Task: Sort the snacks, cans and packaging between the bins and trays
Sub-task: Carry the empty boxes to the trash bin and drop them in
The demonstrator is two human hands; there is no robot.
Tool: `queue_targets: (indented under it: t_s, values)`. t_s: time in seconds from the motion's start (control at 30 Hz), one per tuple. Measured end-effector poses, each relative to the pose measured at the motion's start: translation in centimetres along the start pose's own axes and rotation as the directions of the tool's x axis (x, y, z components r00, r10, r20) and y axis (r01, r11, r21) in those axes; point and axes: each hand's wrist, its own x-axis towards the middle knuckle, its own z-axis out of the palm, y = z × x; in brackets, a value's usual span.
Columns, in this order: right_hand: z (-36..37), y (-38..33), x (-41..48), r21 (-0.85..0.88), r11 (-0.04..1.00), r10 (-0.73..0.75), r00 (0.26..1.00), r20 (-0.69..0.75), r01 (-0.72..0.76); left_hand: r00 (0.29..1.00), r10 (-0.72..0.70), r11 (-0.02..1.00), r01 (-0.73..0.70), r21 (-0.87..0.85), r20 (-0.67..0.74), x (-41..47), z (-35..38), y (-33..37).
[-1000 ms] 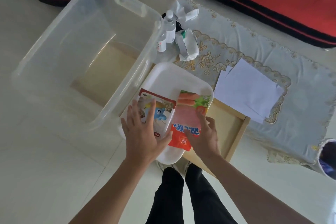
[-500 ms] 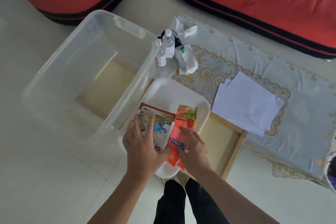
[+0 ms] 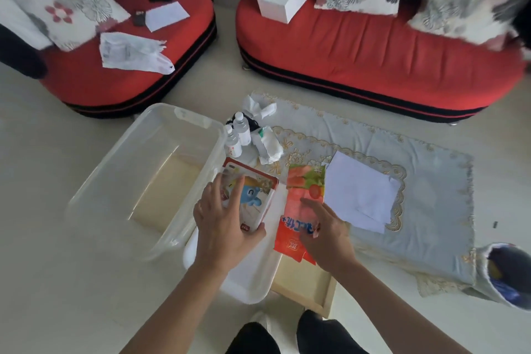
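Above the white tray [image 3: 247, 282], beside the clear bin [image 3: 143, 169]: red-edged snack box [image 3: 258, 195] with a blue cartoon figure, left hand [image 3: 222, 227] fingers spread and clamped on it. Over the wooden tray [image 3: 316, 290]: orange-red packet [image 3: 298, 201], pinched by the right hand [image 3: 324, 234]. Near ends hidden under the hands; print unreadable.

Lifted off white tray [image 3: 247, 282]: cartoon box [image 3: 255, 195], red packet [image 3: 296, 224]; now spread apart.

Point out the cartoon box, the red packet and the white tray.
cartoon box [image 3: 253, 195]: head view, the blue figure on its face.
red packet [image 3: 290, 226]: head view, the blue lettering.
white tray [image 3: 250, 282]: head view, the bare near end.
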Motion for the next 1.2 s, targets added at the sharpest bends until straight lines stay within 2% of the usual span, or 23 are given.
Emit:
queue_targets:
  t_s: [0.27, 0.57, 0.7, 0.83, 1.0, 1.2]
  values:
    - [-6.2, -3.9, -5.1, -0.004, 1.000, 0.024, 0.976, -0.218, -0.025, 0.980, 0.191, 0.979, -0.195, -0.065, -0.063, 1.6, -6.2, 3.1]
    - [-11.1, -3.9, -14.9, 0.078, 0.989, 0.145, 0.878, -0.456, -0.123, 0.877, 0.479, 0.863, -0.480, -0.159, -0.048, -0.6, -7.2, 9.7]
    - [-12.3, -1.7, -20.8, 0.144, 0.961, 0.277, 0.803, -0.527, -0.236, 0.821, 0.570, 0.812, -0.561, -0.161, 0.016, -3.0, -6.0, 13.6]
    - [-14.1, 0.5, -26.1, 0.237, 0.913, 0.407, 0.692, -0.596, -0.333, 0.749, 0.658, 0.750, -0.642, -0.160, 0.078, -5.1, -4.4, 18.4]
    - [-17.1, 3.3, -31.8, 0.324, 0.871, 0.488, 0.571, -0.660, -0.369, 0.636, 0.764, 0.644, -0.743, -0.182, 0.107, -8.3, -2.9, 25.3]
    - [-20.6, 7.6, -37.7, 0.369, 0.849, 0.516, 0.448, -0.730, -0.377, 0.525, 0.842, 0.540, -0.820, -0.192, 0.128, -13.1, -1.0, 32.9]
